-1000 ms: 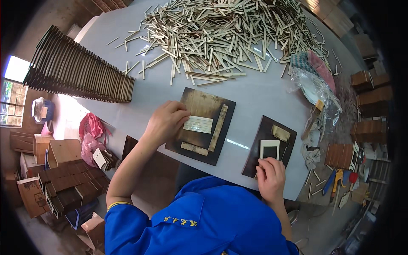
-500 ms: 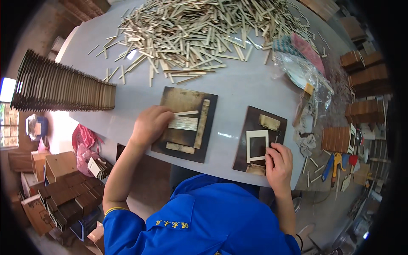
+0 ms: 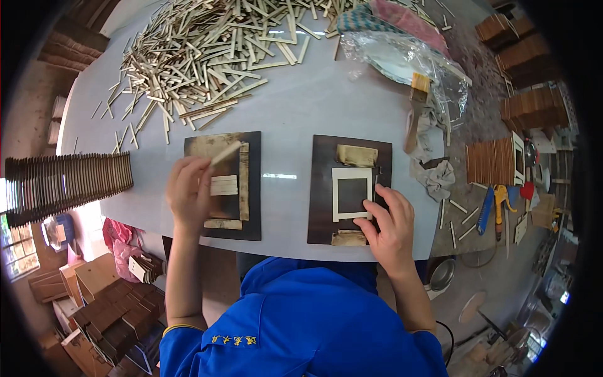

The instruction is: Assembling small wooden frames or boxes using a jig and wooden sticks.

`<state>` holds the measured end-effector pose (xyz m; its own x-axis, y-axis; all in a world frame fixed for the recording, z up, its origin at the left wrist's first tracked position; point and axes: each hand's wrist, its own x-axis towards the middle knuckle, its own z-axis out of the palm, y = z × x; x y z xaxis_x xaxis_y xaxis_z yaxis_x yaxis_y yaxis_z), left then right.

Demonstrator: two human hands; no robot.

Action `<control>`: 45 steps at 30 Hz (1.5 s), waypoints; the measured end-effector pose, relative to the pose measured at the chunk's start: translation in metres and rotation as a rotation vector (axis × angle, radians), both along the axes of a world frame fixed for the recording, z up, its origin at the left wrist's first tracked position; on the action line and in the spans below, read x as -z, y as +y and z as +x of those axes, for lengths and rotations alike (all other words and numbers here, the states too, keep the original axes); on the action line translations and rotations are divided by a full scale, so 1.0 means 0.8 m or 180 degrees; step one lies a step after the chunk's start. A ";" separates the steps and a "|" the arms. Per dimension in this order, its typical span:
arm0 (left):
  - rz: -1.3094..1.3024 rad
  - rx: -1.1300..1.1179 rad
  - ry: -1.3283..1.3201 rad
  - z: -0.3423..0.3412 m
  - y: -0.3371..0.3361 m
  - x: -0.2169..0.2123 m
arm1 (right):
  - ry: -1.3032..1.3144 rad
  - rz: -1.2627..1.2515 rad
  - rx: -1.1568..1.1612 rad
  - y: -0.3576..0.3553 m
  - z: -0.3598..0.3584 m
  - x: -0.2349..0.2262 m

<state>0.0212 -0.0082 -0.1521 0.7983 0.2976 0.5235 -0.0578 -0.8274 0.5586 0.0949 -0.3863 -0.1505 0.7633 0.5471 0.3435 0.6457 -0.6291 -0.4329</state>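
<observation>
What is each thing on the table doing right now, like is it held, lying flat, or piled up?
Left hand: holding a thin pale wooden stick over the left dark board.
Right hand: fingertips pressing the square pale wooden frame.
Square pale wooden frame: closed square, lying flat on the right dark board.
Loose wooden sticks: scattered in a heap.
Dark wooden slats: standing in a row.

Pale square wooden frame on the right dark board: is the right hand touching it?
Touching. In the head view the right hand lies with its fingers on the right edge of the pale square wooden frame on the right dark board.
</observation>
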 end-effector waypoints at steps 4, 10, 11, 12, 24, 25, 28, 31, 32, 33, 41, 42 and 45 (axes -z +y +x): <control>-0.0487 0.0494 0.0240 0.019 -0.083 -0.013 | 0.0078 0.0037 0.0138 -0.002 -0.003 0.006; -0.1526 0.1211 0.0766 0.030 -0.162 -0.015 | 0.0210 0.0144 0.0084 -0.003 0.000 0.002; -0.1675 0.1272 0.0821 0.030 -0.170 -0.013 | 0.0216 0.0139 0.0070 -0.003 0.001 0.001; -0.1822 0.1332 0.0873 0.030 -0.176 -0.012 | 0.0219 0.0136 0.0053 -0.003 0.002 0.000; -0.2459 0.1383 0.1330 0.021 -0.213 -0.024 | 0.0260 0.0189 -0.0032 -0.005 0.009 0.001; -0.2478 0.1389 0.1289 0.021 -0.213 -0.024 | 0.0251 0.0184 -0.0022 -0.005 0.009 0.001; -0.2535 0.1424 0.1172 0.022 -0.215 -0.021 | 0.0223 0.0168 0.0023 -0.004 0.010 0.000; -0.2536 0.1440 0.1106 0.023 -0.215 -0.014 | 0.0220 0.0159 0.0072 -0.002 0.010 0.002; -0.2541 0.1436 0.1065 0.024 -0.215 -0.012 | 0.0217 0.0152 0.0082 -0.001 0.010 0.002; -0.2546 0.1430 0.1021 0.024 -0.215 -0.011 | 0.0213 0.0145 0.0089 0.000 0.010 0.003; -0.2447 0.1305 0.1079 0.032 -0.213 -0.009 | 0.0264 0.0114 0.0028 0.000 0.013 -0.004; -0.2503 0.1253 0.1061 0.033 -0.213 -0.009 | 0.0291 0.0105 0.0010 0.000 0.015 -0.006; -0.2557 0.1144 0.1089 0.039 -0.209 -0.011 | 0.0317 0.0073 -0.0031 -0.002 0.017 -0.003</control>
<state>0.0526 -0.1756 -0.1430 0.9847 0.1737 -0.0111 0.0380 -0.1518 0.9877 0.1082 -0.3881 -0.1484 0.7890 0.5476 0.2787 0.6048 -0.6121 -0.5094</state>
